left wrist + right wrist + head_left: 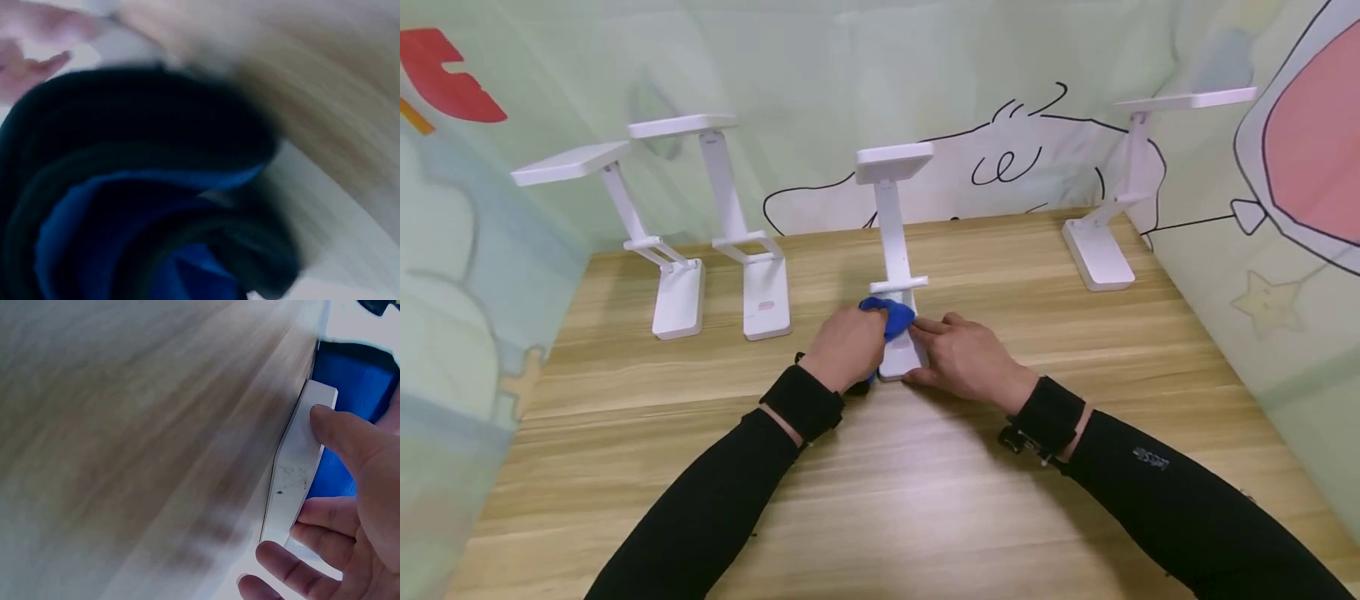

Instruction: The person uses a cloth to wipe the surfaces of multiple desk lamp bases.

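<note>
A white folding desk lamp stands on the wooden table in front of me. My left hand grips a blue cloth and presses it on top of the lamp's base. In the left wrist view the cloth's folds have a dark edging and fill much of the picture, blurred. My right hand holds the base from the right, thumb near its front end and fingers farther back along the side. Small dark marks show on the side of the base in the right wrist view.
Two similar lamps, one at far left and one beside it, stand at the back left of the table. Another lamp stands at the back right. A printed cloth wall borders the table behind and at the sides.
</note>
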Tool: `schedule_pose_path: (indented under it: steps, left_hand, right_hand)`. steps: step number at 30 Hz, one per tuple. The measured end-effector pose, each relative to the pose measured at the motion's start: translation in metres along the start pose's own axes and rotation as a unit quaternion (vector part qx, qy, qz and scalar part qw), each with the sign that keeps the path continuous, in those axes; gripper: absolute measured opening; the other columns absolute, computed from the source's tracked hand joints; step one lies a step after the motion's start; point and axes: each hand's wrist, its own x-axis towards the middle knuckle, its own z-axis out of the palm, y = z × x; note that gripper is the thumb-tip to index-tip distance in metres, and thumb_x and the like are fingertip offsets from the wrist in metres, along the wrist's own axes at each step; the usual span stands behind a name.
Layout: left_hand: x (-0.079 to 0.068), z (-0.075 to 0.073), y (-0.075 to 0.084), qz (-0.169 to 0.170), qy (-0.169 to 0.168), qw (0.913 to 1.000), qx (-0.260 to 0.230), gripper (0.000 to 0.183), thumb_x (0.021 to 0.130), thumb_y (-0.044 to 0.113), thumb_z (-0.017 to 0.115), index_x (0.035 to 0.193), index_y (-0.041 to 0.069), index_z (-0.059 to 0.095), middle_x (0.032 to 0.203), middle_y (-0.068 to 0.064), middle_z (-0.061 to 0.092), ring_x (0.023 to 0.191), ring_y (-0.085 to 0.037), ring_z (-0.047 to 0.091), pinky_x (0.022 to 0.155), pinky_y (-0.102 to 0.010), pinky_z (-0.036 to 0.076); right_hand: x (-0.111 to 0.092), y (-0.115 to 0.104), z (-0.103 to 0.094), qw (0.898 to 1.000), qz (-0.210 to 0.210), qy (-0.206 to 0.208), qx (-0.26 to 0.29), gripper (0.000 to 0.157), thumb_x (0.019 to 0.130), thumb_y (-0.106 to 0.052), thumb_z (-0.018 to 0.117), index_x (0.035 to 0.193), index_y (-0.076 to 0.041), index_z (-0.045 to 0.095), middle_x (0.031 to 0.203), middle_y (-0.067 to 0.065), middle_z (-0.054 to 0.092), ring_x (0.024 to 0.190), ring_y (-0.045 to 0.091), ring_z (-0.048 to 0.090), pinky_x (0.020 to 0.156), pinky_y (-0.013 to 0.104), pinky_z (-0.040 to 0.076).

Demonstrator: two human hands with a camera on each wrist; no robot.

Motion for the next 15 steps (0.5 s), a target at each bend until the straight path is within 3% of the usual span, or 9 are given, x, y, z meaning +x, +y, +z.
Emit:
schedule_pose_path:
  steps: [3,5,7,9,12,15]
  left_hand:
    - [-0.007,-0.005,-0.006,-0.035,-0.053,0.9965,-0.054,0.012,0.090,0.010,0.056,0.093,0.004,0.065,0.077,-0.009,0.064,0.069,-0.023,0.060,0.061,-0.038,0.054]
    - [-0.007,-0.007,-0.015,-0.081,-0.077,0.9903,-0.082,0.012,0.088,0.009,0.055,0.087,0.004,0.065,0.076,-0.009,0.063,0.067,-0.023,0.058,0.058,-0.038,0.052]
    - [-0.002,-0.008,-0.027,-0.145,-0.081,0.9803,-0.108,0.013,0.088,0.009,0.055,0.081,0.004,0.065,0.074,-0.010,0.063,0.064,-0.024,0.057,0.055,-0.038,0.051]
    - [0.008,-0.008,-0.040,-0.191,-0.059,0.9723,-0.122,0.014,0.087,0.010,0.055,0.079,0.004,0.065,0.075,-0.012,0.064,0.065,-0.026,0.059,0.055,-0.041,0.052]
    - [0.026,-0.004,-0.057,-0.190,-0.026,0.9719,-0.137,0.019,0.090,0.011,0.053,0.095,0.001,0.068,0.088,-0.018,0.070,0.078,-0.032,0.065,0.073,-0.047,0.054]
    - [0.053,-0.001,-0.065,-0.149,-0.042,0.9719,-0.177,0.039,0.090,0.005,0.048,0.126,0.009,0.063,0.117,-0.017,0.068,0.100,-0.032,0.062,0.093,-0.047,0.049]
  right_hand:
    - [-0.003,0.000,0.000,1.000,0.011,-0.008,0.004,0.077,0.082,-0.058,0.067,0.132,0.000,0.057,0.135,0.012,0.059,0.089,0.028,0.058,0.072,0.038,0.051]
    - [-0.005,0.001,0.000,1.000,0.017,-0.013,0.009,0.078,0.082,-0.058,0.067,0.132,0.001,0.056,0.135,0.012,0.059,0.092,0.029,0.058,0.074,0.039,0.052]
    - [-0.005,0.001,0.000,1.000,0.021,-0.015,0.016,0.078,0.082,-0.058,0.067,0.133,0.001,0.055,0.137,0.013,0.058,0.094,0.029,0.057,0.075,0.039,0.052]
    - [-0.004,0.000,0.001,0.999,0.025,-0.014,0.023,0.079,0.082,-0.058,0.067,0.134,0.000,0.054,0.138,0.012,0.057,0.096,0.030,0.057,0.074,0.039,0.053]
    - [-0.001,-0.003,0.002,0.999,0.023,-0.016,0.032,0.078,0.082,-0.057,0.067,0.134,-0.001,0.054,0.138,0.013,0.056,0.095,0.030,0.057,0.074,0.039,0.053]
    - [-0.002,0.000,0.000,0.999,0.014,-0.018,0.022,0.077,0.084,-0.058,0.065,0.134,-0.001,0.054,0.138,0.013,0.056,0.096,0.029,0.057,0.076,0.038,0.052]
